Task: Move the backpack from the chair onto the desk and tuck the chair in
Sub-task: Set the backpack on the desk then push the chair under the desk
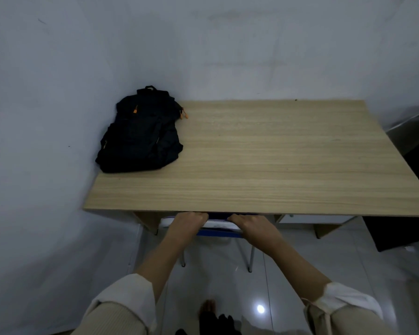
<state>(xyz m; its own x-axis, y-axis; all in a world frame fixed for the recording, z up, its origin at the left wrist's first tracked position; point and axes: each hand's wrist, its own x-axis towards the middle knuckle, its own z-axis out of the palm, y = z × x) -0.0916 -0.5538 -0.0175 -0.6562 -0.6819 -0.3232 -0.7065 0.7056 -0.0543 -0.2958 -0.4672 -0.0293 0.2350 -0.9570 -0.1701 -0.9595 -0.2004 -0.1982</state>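
A black backpack (140, 134) with orange zip pulls lies on the far left corner of the light wooden desk (264, 160), against the wall. The chair (217, 227) is mostly hidden under the desk's front edge; only its white and blue backrest top and two metal legs show. My left hand (188, 222) grips the left part of the backrest top. My right hand (254, 228) grips the right part, fingers curled over it.
White walls stand behind and to the left of the desk. A dark object (406, 189) sits on the floor to the right of the desk. The floor is glossy light tile (300, 274). My foot (207, 310) shows at the bottom.
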